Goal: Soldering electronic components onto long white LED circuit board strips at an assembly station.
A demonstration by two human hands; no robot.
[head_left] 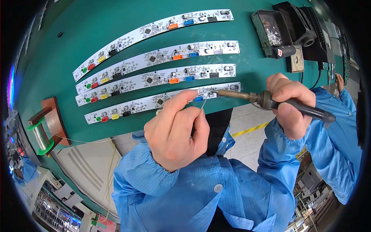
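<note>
Nearest me on the green mat lies a long white circuit board (143,105) with coloured connectors. My right hand (291,104) grips a soldering iron (266,99) by its dark handle, and the iron's tip points left at the board's right part, beside a blue connector (198,99). My left hand (176,131) is closed in a pinch on a thin solder wire (204,103), whose end rises toward the iron's tip. Its index finger reaches over the board and hides part of it. Whether tip and wire touch, I cannot tell.
Three more curved white boards (131,75) lie beyond. At left, a solder spool (40,138) sits on a brown stand (54,120). A metal tray of solder scraps (272,31) and a black iron holder (305,36) stand far right. Another person's blue sleeve (336,135) is at right.
</note>
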